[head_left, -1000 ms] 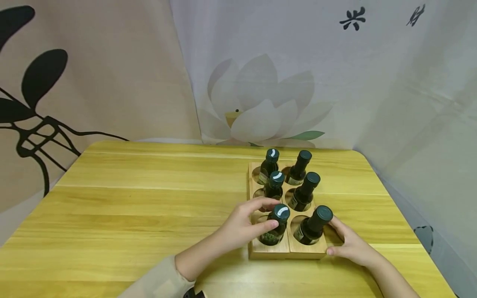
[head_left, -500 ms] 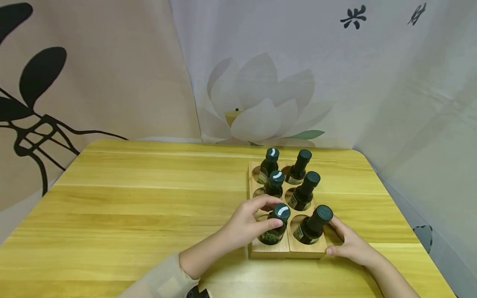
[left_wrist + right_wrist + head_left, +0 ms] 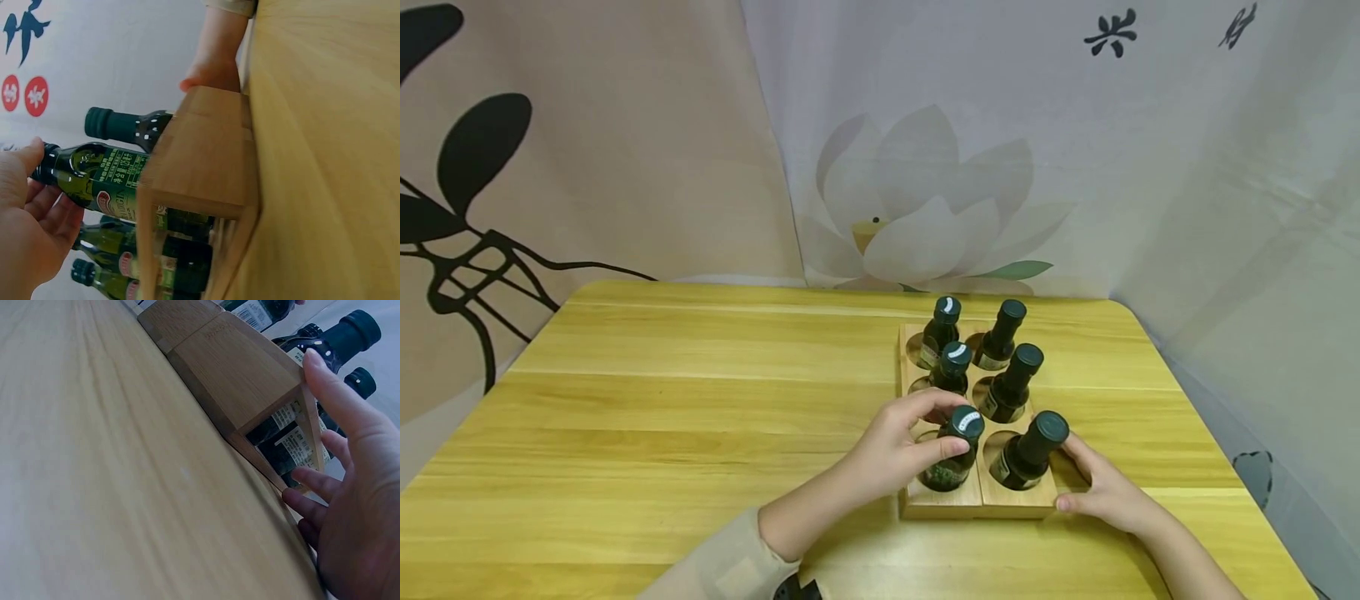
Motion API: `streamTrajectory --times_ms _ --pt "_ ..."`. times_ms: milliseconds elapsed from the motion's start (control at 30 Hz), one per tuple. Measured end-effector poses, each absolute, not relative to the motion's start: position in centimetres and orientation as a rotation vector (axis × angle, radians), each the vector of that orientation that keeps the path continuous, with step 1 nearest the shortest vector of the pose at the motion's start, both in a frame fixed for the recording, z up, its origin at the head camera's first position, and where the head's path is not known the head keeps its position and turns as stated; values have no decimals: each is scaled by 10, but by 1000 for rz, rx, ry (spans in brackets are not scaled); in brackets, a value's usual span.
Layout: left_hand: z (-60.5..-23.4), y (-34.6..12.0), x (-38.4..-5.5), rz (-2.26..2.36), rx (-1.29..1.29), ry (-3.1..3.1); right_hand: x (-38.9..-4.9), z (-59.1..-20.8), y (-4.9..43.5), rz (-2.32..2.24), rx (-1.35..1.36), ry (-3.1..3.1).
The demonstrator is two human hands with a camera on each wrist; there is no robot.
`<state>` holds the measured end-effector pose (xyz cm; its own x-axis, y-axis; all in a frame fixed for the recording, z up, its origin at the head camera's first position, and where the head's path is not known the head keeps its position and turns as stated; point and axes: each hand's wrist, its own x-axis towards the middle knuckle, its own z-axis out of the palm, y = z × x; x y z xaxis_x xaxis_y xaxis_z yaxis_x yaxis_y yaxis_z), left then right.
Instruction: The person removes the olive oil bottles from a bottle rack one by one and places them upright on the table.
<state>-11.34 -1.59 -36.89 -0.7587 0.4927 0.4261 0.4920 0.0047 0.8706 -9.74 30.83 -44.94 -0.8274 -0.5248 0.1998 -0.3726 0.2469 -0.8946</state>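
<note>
A green glass oil bottle (image 3: 951,473) stands upright in the front left hole of a wooden rack (image 3: 942,505). My left hand (image 3: 895,446) pinches it by the neck just below the dark cap, thumb in front and fingers behind. In the left wrist view, the bottle's green label (image 3: 120,169) shows above the rack's top. My right hand (image 3: 1105,492) rests against the rack's right side near the front corner; in the right wrist view its thumb (image 3: 337,394) touches the upper edge and the fingers lie loosely bent beside the slotted end.
Two similar green bottles stand behind in the left column, the nearer one (image 3: 953,379) close to my left fingers. The right column holds dark bottles (image 3: 1034,450) with taller caps. The rack sits on a wooden table (image 3: 662,433), with a printed cloth (image 3: 685,150) behind.
The held bottle's cap sits very slightly higher than before. My left hand has shifted a little to the right since a second ago; the right hand stays against the rack.
</note>
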Motion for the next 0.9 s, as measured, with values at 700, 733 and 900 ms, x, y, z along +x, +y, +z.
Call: streamTrajectory --times_ms 700,733,900 --pt "-320 -39 -125 2088 1097 2419 -100 -455 311 -1619 -825 2371" --pt "-318 -41 -127 2092 1104 2437 -100 -455 311 -1620 -826 2372" --pt "-311 -50 -138 2081 1096 2559 -100 -454 311 -1629 -829 2361"
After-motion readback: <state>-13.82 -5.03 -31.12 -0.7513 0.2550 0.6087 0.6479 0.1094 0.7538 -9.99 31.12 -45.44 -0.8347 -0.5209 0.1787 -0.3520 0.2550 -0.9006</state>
